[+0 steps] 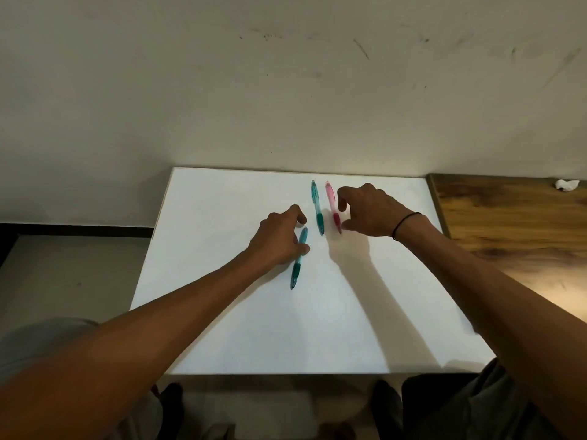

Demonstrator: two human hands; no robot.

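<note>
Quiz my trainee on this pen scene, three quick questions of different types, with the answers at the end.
1. Multiple choice: how many pens lie on the white table? A two, B three, C four.
2. True or false: the right hand has its fingertips at the pink pen.
3. Fill in: the nearest pen, touched by the left hand, is ___ in colour.
Key: 1 B; 2 true; 3 teal.
</note>
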